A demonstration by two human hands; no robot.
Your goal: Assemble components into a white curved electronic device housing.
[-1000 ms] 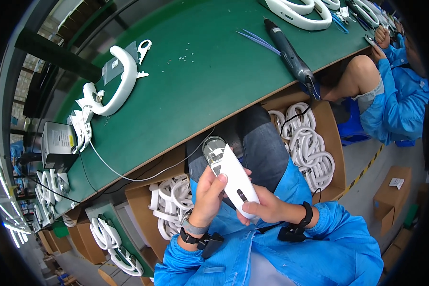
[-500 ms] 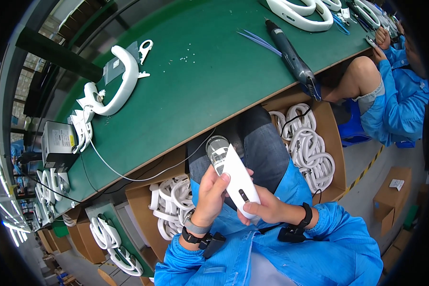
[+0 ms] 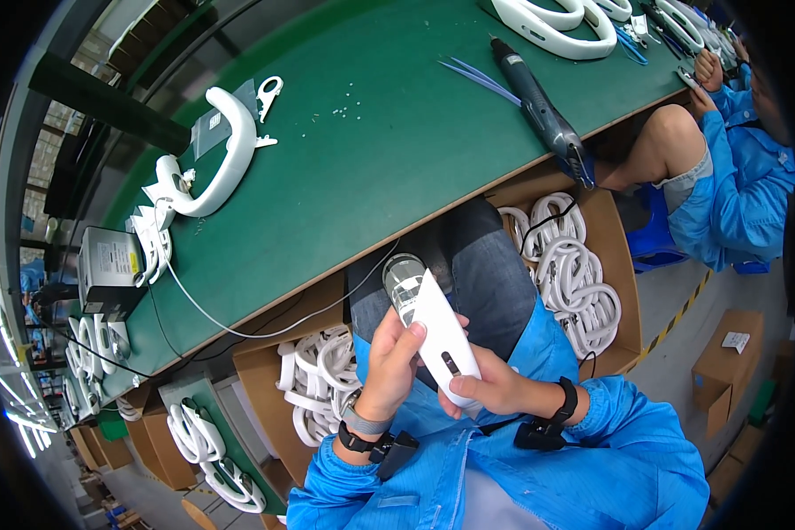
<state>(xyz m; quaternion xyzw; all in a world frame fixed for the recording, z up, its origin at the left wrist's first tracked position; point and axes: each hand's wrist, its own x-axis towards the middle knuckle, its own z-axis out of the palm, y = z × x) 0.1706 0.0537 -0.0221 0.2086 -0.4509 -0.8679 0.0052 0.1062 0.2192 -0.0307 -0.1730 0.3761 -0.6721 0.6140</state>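
Over my lap I hold a white handheld vacuum cleaner (image 3: 443,329) with a see-through front end. Its front tilts away from me toward the far left, and a dark oval slot shows on its body. My left hand (image 3: 392,355) is closed round its left side, thumb on the white shell near the see-through part. Around the rear end my right hand (image 3: 488,385) is closed too, its thumb lying on top near the dark slot. The fingers beneath the body are partly hidden.
The green workbench (image 3: 344,177) carries a dark electric screwdriver (image 3: 543,106), a curved white housing (image 3: 230,168) and tiny white bits. White rings fill cardboard boxes on both sides, including the right box (image 3: 623,331). A co-worker in blue (image 3: 733,194) sits at right.
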